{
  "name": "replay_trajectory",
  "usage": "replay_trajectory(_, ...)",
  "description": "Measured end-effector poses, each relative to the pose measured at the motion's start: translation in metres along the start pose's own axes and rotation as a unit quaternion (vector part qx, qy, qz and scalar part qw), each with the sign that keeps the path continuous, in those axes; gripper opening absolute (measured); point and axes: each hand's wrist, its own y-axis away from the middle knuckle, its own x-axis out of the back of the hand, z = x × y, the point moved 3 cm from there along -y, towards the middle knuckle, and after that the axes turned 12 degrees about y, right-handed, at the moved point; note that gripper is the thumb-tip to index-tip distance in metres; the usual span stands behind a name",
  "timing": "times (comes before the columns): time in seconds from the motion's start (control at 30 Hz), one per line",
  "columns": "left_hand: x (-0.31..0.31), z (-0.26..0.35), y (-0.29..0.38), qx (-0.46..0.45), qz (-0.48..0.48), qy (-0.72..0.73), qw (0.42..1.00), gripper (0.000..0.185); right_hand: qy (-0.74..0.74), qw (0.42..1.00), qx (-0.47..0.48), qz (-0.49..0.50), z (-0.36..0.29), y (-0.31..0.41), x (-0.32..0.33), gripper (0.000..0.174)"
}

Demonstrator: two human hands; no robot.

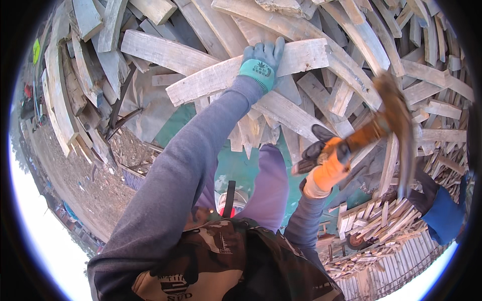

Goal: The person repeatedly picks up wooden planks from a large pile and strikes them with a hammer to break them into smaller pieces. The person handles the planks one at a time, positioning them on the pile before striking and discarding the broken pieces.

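Observation:
My left hand (261,62), in a grey-and-green coated work glove, grips a short, weathered wooden board (205,82). The fingers reach over the board's far edge. That board lies across other lumber on the pile. To the right, my right hand (327,165) wears an orange glove with dark fingers and is closed around the handle of a hammer (367,131). Its brown, rusty-looking head is raised at the right, apart from the board, and blurred by motion. One end of the head is blunt; the other is long and curved.
A large heap of loose boards (278,17) spreads ahead and to both sides. Between my legs stands a white bucket (239,196). A cart loaded with wood pieces (380,218) is at lower right, near a person in blue clothing (446,214). Bare ground (86,180) lies left.

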Motion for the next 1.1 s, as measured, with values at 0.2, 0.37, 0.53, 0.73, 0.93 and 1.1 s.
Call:
replay_trajectory(0.2,0.002,0.004,-0.001,-0.030,-0.019,-0.040,0.999,0.094,0.571,0.736,0.363,0.015,0.009,-0.046,-0.031,0.021)
replay_trajectory(0.37,0.006,0.004,-0.001,0.003,-0.028,-0.020,0.999,0.094,0.401,0.886,0.233,0.008,0.001,-0.040,0.000,0.033)
replay_trajectory(0.53,0.001,0.001,0.000,-0.006,0.013,0.007,1.000,0.096,0.438,0.854,0.278,0.034,0.024,-0.061,0.001,0.030)
replay_trajectory(0.73,0.009,0.000,-0.014,-0.009,-0.019,0.059,0.998,0.093,0.402,0.909,0.109,-0.005,0.034,-0.033,-0.001,0.028)
replay_trajectory(0.93,0.092,-0.005,0.007,0.045,-0.019,0.267,0.962,0.101,0.288,0.955,0.046,0.044,-0.028,0.105,0.002,0.040)
replay_trajectory(1.1,0.202,0.003,0.053,-0.004,0.017,0.591,0.807,0.105,0.286,0.958,0.009,0.032,-0.005,0.155,0.025,0.040)
